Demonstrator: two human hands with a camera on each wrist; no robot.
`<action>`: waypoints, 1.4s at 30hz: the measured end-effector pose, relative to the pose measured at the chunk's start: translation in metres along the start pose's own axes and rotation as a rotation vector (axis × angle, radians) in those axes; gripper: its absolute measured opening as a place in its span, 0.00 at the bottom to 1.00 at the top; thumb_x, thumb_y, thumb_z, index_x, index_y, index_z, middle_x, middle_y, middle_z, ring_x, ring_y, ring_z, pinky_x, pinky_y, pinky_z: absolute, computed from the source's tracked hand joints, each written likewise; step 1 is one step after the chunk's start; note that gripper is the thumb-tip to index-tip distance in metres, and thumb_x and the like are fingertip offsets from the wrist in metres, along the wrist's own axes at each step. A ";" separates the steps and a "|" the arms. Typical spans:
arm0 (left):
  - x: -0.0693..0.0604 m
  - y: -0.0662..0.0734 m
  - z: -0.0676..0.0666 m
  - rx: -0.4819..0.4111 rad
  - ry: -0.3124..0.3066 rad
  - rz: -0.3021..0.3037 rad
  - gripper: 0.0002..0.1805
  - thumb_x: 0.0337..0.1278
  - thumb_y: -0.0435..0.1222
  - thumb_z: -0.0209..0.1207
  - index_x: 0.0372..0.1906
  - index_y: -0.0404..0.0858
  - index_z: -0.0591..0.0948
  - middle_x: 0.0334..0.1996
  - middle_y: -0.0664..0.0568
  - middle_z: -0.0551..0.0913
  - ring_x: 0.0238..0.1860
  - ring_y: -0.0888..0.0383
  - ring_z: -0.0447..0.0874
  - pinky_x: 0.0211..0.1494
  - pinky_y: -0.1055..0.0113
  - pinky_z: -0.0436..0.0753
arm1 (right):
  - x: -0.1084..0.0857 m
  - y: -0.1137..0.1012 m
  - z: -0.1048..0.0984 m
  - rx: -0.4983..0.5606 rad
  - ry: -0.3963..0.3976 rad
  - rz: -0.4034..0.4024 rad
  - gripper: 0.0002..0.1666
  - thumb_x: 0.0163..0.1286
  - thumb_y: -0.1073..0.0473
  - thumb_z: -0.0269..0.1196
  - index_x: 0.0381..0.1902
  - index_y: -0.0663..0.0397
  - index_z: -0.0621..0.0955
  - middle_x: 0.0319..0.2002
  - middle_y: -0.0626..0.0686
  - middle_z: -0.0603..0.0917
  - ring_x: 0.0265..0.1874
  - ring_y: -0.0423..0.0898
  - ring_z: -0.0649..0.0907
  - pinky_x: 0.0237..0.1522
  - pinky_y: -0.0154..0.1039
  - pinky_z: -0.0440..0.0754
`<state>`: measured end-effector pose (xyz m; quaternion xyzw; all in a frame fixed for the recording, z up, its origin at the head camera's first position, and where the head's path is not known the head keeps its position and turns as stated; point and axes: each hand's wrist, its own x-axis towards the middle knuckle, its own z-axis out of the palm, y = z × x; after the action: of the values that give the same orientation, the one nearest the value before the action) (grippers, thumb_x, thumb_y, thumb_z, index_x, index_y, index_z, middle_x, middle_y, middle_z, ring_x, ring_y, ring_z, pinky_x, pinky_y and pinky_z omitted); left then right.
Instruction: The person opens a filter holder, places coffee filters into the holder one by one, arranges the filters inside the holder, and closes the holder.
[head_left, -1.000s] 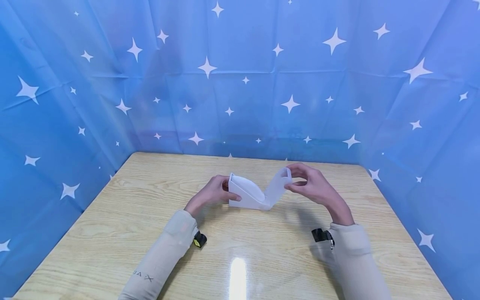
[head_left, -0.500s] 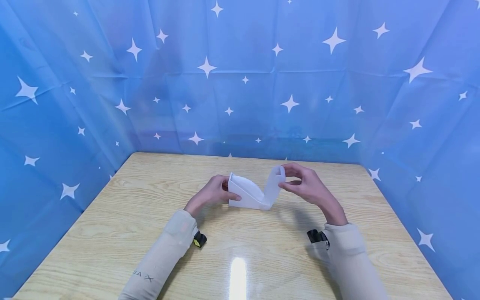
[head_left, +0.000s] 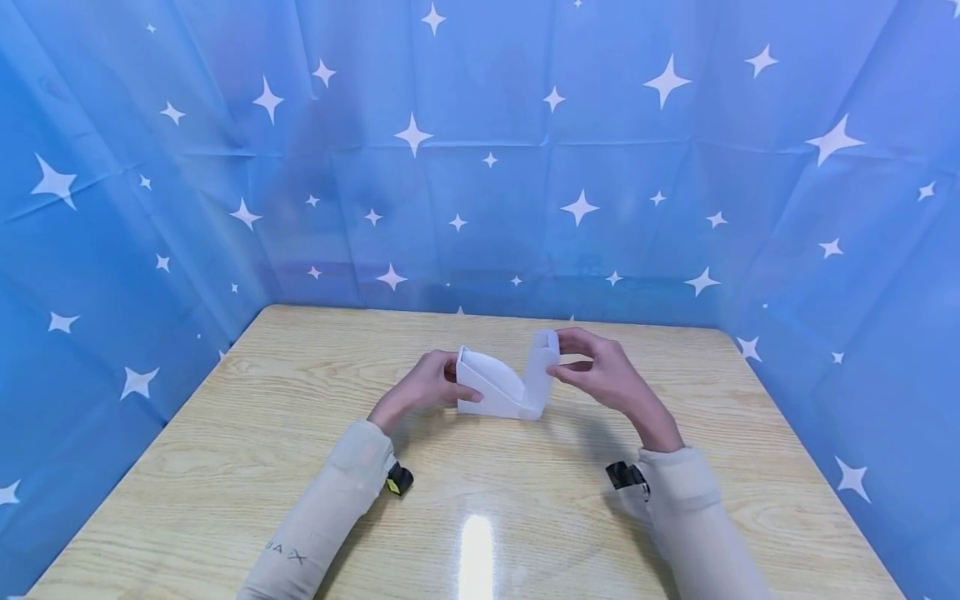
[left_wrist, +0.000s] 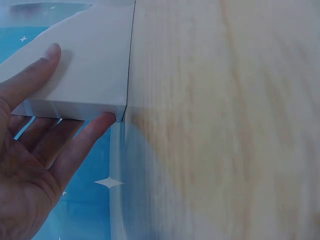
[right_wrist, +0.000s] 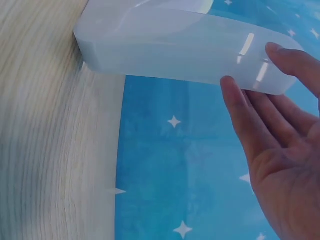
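Observation:
A white plastic box with a sloped open top stands on the table, its translucent hinged lid swung up at the right end. My left hand grips the box's left end; in the left wrist view the thumb lies on one broad face of the box and the fingertips on its narrow side. With thumb and fingers, my right hand pinches the lid's raised free end. The right wrist view shows the lid between thumb and fingers. What lies inside the box is hidden.
A wood-grain table carries the box near its far edge. Behind it and at both sides hangs a blue curtain with white stars. A bright light reflection shows near the front. Black straps sit on both wrists.
The right hand has moved left, swinging the lid from a rightward lean to nearly upright, closer to the box. The left hand and the box have stayed in place.

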<state>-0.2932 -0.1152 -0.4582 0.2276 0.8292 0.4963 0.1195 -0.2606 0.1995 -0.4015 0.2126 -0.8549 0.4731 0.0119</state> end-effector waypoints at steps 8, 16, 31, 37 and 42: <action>0.001 -0.001 0.000 0.004 0.003 -0.004 0.21 0.54 0.39 0.77 0.53 0.43 0.85 0.43 0.50 0.90 0.42 0.57 0.88 0.45 0.59 0.87 | 0.002 -0.002 0.009 0.002 -0.003 0.011 0.29 0.70 0.61 0.71 0.67 0.57 0.77 0.59 0.62 0.84 0.59 0.60 0.84 0.52 0.43 0.88; 0.002 -0.001 0.000 -0.010 0.004 0.005 0.20 0.53 0.39 0.77 0.51 0.42 0.86 0.41 0.48 0.90 0.38 0.57 0.88 0.43 0.54 0.88 | 0.005 -0.006 0.018 -0.017 -0.017 0.013 0.30 0.70 0.60 0.71 0.68 0.55 0.77 0.60 0.62 0.84 0.60 0.61 0.84 0.54 0.51 0.88; 0.002 -0.001 0.001 -0.006 0.000 0.001 0.21 0.53 0.39 0.77 0.53 0.43 0.85 0.43 0.50 0.90 0.40 0.56 0.88 0.42 0.61 0.87 | 0.009 0.000 0.031 -0.024 -0.048 0.009 0.29 0.71 0.59 0.70 0.68 0.53 0.77 0.60 0.61 0.85 0.59 0.60 0.84 0.52 0.49 0.88; 0.003 -0.002 0.001 0.006 0.002 0.010 0.20 0.54 0.39 0.77 0.52 0.44 0.86 0.42 0.52 0.90 0.40 0.57 0.89 0.43 0.62 0.87 | 0.010 0.000 0.035 -0.037 -0.071 0.007 0.30 0.71 0.59 0.69 0.69 0.52 0.76 0.61 0.60 0.84 0.60 0.59 0.84 0.53 0.50 0.88; 0.003 -0.002 0.001 0.017 0.004 0.005 0.20 0.54 0.39 0.76 0.53 0.45 0.86 0.43 0.52 0.90 0.40 0.57 0.88 0.43 0.61 0.87 | 0.010 0.000 0.039 -0.045 -0.090 0.011 0.30 0.72 0.58 0.69 0.69 0.52 0.76 0.62 0.60 0.84 0.59 0.60 0.84 0.54 0.51 0.87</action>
<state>-0.2962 -0.1134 -0.4599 0.2297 0.8331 0.4900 0.1146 -0.2629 0.1646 -0.4207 0.2286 -0.8662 0.4437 -0.0242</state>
